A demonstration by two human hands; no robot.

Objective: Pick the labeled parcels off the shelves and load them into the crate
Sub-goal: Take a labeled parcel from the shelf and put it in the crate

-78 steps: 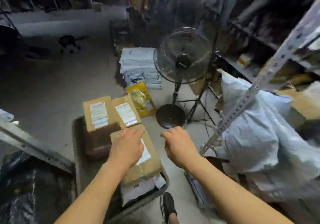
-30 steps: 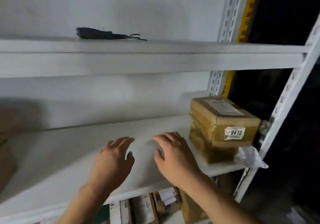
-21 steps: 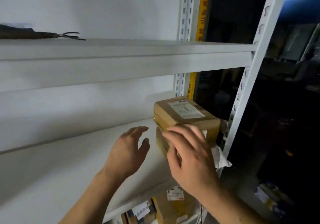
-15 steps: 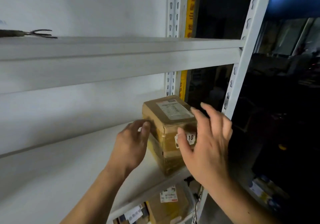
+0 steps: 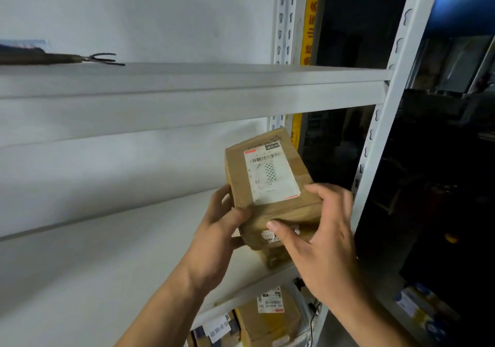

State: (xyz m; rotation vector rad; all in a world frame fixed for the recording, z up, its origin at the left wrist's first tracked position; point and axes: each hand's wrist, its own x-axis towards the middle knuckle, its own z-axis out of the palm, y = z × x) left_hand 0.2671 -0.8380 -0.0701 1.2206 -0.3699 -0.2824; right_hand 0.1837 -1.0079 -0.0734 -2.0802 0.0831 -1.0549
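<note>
A brown cardboard parcel (image 5: 292, 164) with a white shipping label on top is tilted up at the right end of the white middle shelf (image 5: 107, 261). My left hand (image 5: 219, 228) grips its left side, thumb on the near edge. My right hand (image 5: 318, 228) grips its right front corner, thumb across the front face. A second brown parcel (image 5: 276, 255) sits under it on the shelf, mostly hidden. The crate is out of view.
A white slotted upright (image 5: 388, 121) stands just right of the parcel. On the upper shelf (image 5: 187, 89) lies a dark tool (image 5: 61, 58). More labeled parcels (image 5: 267, 317) sit on the shelf below. A dark aisle lies to the right.
I turned from the crate on the floor to the shelf. Both hands reached the stacked parcels at its right end, took the top one and tipped it up off the lower one.
</note>
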